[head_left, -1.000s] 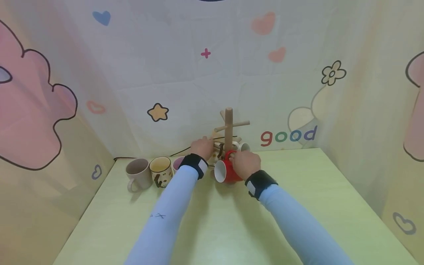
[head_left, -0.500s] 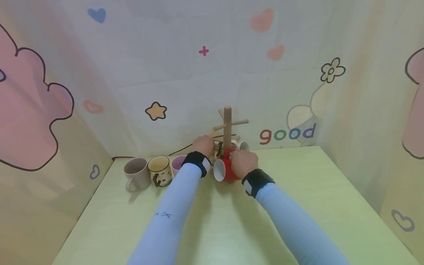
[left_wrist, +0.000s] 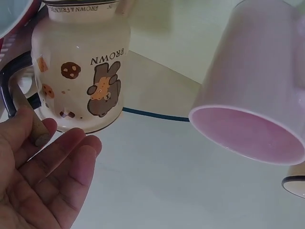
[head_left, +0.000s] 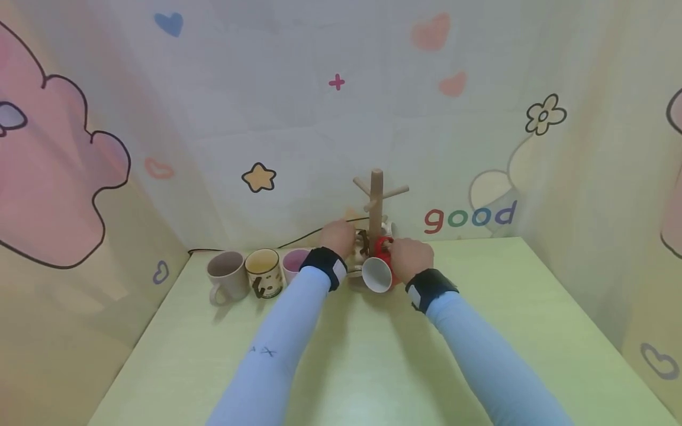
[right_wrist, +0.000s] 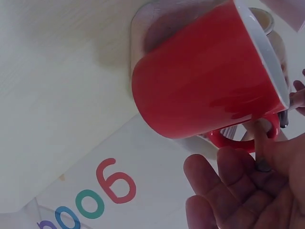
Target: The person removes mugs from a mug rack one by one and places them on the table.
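Observation:
In the head view a wooden mug tree point(head_left: 376, 207) stands at the table's back. A red mug point(right_wrist: 205, 81) with a white inside hangs tilted on it, a peg point(right_wrist: 263, 165) through its handle. My right hand point(head_left: 411, 260) holds that peg's end between thumb and fingers. On the left side hangs a cream mug point(left_wrist: 78, 71) with a brown bear and a dark handle. My left hand point(head_left: 338, 238) pinches the end of its peg point(left_wrist: 42, 139), close under the handle. Behind the trunk a white mug point(head_left: 388, 228) is mostly hidden.
Left of the tree stand a grey-brown mug point(head_left: 228, 278), a cream patterned mug point(head_left: 264, 275) and a pink mug point(left_wrist: 252, 76), partly behind my left wrist. A dark cord point(head_left: 303, 238) runs along the back. A printed cloth wall point(head_left: 298, 118) closes off the table point(head_left: 362, 367).
The mug tree has turned: its upper pegs point other ways, and the red mug's mouth has swung rightward to face more forward. Both hands have shifted slightly right, still at their pegs.

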Tool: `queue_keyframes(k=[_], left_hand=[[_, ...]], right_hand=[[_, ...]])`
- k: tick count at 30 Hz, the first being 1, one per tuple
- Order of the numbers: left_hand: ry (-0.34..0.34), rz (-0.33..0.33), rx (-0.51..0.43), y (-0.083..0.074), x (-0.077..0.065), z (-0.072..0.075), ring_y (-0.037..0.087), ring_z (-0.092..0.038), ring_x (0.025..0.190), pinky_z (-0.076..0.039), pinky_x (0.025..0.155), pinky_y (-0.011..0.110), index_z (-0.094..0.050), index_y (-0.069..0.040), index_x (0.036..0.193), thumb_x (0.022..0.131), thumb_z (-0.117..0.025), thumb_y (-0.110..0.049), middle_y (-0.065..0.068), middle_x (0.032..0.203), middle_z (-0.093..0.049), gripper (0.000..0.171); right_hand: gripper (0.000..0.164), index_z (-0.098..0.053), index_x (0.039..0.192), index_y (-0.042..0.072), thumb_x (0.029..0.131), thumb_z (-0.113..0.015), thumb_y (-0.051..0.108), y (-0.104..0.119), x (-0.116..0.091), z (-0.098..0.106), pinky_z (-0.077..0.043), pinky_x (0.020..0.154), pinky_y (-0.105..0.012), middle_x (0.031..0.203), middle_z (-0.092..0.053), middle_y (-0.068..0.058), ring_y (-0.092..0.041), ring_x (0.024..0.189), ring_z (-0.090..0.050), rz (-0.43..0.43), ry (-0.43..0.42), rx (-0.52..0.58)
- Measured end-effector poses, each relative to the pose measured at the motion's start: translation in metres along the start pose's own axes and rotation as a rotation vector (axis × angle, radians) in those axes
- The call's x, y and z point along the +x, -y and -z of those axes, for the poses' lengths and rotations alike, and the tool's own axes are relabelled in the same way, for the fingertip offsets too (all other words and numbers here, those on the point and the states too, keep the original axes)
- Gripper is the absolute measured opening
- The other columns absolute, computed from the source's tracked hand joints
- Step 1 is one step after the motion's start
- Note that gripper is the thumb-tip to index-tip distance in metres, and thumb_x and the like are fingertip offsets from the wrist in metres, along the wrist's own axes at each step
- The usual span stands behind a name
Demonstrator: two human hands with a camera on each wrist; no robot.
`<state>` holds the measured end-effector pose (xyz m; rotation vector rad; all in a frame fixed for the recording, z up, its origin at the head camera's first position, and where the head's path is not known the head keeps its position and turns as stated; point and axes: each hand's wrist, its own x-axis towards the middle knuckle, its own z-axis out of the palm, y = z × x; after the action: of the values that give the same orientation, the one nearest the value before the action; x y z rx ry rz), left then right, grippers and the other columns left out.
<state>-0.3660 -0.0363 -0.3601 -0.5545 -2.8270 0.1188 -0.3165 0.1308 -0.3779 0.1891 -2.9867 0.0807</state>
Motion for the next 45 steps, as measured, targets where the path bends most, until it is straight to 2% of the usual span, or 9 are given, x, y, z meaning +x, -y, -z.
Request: queue_keyframes(k=[8,12,16,22,28,31,37,41,45], left_hand=[[-0.071,-0.011,0.025,-0.003,-0.006,-0.009,0.021,-0.07,0.078,-0.058,0.065,0.036,-0.073,-0.008,0.083,0.097,-0.06,-0.008,0.006,0.083,-0.071,0.02],[-0.068,-0.004,0.027,-0.006,-0.01,-0.006,0.021,-0.069,0.079,-0.058,0.065,0.036,-0.074,-0.009,0.082,0.097,-0.059,-0.008,0.005,0.083,-0.071,0.021],[-0.086,-0.02,0.071,-0.007,-0.012,-0.008,0.02,-0.069,0.079,-0.057,0.065,0.035,-0.074,-0.01,0.083,0.097,-0.06,-0.011,0.004,0.085,-0.071,0.02],[-0.071,-0.051,0.14,-0.007,-0.015,-0.009,0.02,-0.068,0.078,-0.057,0.065,0.034,-0.074,-0.011,0.088,0.097,-0.062,-0.013,0.004,0.086,-0.071,0.014],[-0.086,-0.065,0.087,-0.009,-0.016,-0.011,0.019,-0.069,0.076,-0.057,0.066,0.034,-0.074,-0.011,0.085,0.097,-0.063,-0.015,0.002,0.083,-0.072,0.016],[-0.07,-0.072,0.064,-0.011,-0.017,-0.007,0.018,-0.068,0.076,-0.057,0.066,0.034,-0.074,-0.011,0.084,0.095,-0.066,-0.015,0.002,0.083,-0.071,0.014],[0.003,-0.077,0.083,-0.016,-0.02,0.001,0.017,-0.068,0.079,-0.057,0.069,0.034,-0.076,-0.012,0.091,0.089,-0.072,-0.012,0.002,0.087,-0.072,0.004],[0.046,-0.072,0.098,-0.019,-0.021,0.005,0.018,-0.068,0.081,-0.057,0.071,0.035,-0.076,-0.013,0.096,0.092,-0.07,-0.014,0.003,0.09,-0.072,0.007],[0.06,-0.075,0.119,-0.022,-0.023,0.007,0.018,-0.067,0.08,-0.057,0.07,0.034,-0.075,-0.014,0.098,0.096,-0.065,-0.014,0.003,0.089,-0.072,0.01]], right_hand=[[0.02,-0.072,0.096,0.003,0.091,-0.073,0.022,-0.009,0.004,-0.001,-0.057,0.057,-0.044,0.073,-0.066,-0.01,-0.026,0.063,-0.06,-0.01,0.006,0.019],[0.021,-0.073,0.098,0.002,0.092,-0.071,0.022,-0.012,0.003,0.003,-0.057,0.059,-0.044,0.073,-0.067,-0.011,-0.027,0.064,-0.061,-0.008,0.004,0.034],[0.022,-0.073,0.101,0.001,0.091,-0.074,0.021,-0.014,0.002,0.006,-0.057,0.061,-0.043,0.074,-0.068,-0.012,-0.027,0.064,-0.061,-0.005,0.002,0.044],[0.021,-0.072,0.101,0.001,0.092,-0.072,0.02,-0.017,0.003,0.006,-0.057,0.061,-0.043,0.075,-0.068,-0.013,-0.028,0.064,-0.061,-0.005,-0.015,0.045],[0.021,-0.07,0.103,0.001,0.089,-0.075,0.015,-0.019,0.004,0.007,-0.057,0.062,-0.044,0.078,-0.069,-0.015,-0.029,0.065,-0.062,0.004,-0.02,0.023],[0.024,-0.069,0.106,0.001,0.087,-0.078,0.013,-0.022,0.006,0.007,-0.058,0.066,-0.045,0.083,-0.07,-0.016,-0.03,0.066,-0.062,0.006,-0.013,0.017],[0.028,-0.066,0.105,0.002,0.084,-0.081,0.014,-0.026,0.009,0.005,-0.058,0.068,-0.047,0.083,-0.069,-0.016,-0.031,0.066,-0.061,0.006,-0.004,0.02],[0.026,-0.065,0.104,0.001,0.086,-0.079,0.014,-0.027,0.01,0.006,-0.057,0.067,-0.048,0.082,-0.068,-0.016,-0.032,0.067,-0.061,0.008,0.004,0.014],[0.024,-0.065,0.103,0.001,0.088,-0.077,0.014,-0.028,0.01,0.008,-0.056,0.067,-0.049,0.083,-0.069,-0.017,-0.032,0.068,-0.062,0.008,0.009,0.021]])
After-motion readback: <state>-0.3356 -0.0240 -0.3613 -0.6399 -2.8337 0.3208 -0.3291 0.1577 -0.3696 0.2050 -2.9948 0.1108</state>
